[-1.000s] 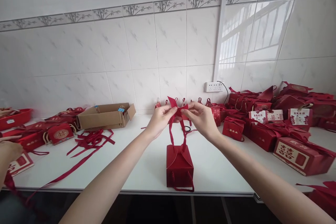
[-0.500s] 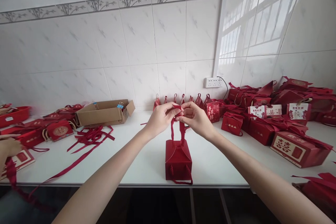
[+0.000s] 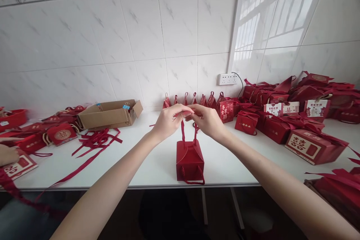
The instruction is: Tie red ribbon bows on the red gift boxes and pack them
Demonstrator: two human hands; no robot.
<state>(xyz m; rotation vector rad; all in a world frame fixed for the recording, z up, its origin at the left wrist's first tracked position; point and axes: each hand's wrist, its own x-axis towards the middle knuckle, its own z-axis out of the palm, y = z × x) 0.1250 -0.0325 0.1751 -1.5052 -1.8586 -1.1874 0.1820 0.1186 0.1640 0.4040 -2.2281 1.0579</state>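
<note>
Red tub (image 3: 14, 119): far left, at the back of the white table (image 3: 152, 165).
Other person's hand (image 3: 8, 154): near a cream-and-red box (image 3: 21, 165), apart from my own hands.
Loose ribbons (image 3: 97, 139): a tangle in front of the open cardboard carton (image 3: 105, 117), one long tail trailing toward the table's front edge.
My left hand (image 3: 171, 123): closed in a pinch on the red ribbon (image 3: 183, 132), a bit of it showing between thumb and fingers. I'd pinch close to where the strands meet, so the fold can't slip.
Red gift box (image 3: 190, 162): upright on the table near the front edge, below my hands, rope handle (image 3: 194, 182) hanging at its front. Both strands rise from its top; I'd draw them evenly, gently enough that the box sits flat and its flaps don't buckle.
My right hand (image 3: 210, 122): fingertips against the left's, pinched on the ribbon too; they cover the fold, so I can't tell how it lies. Small finger moves and untwisted strands would serve best here.
Little bags (image 3: 211, 100): a looped row by the wall, behind my hands.
Finished-looking boxes (image 3: 315, 147): piled to my right, ribbons across their tops.
</note>
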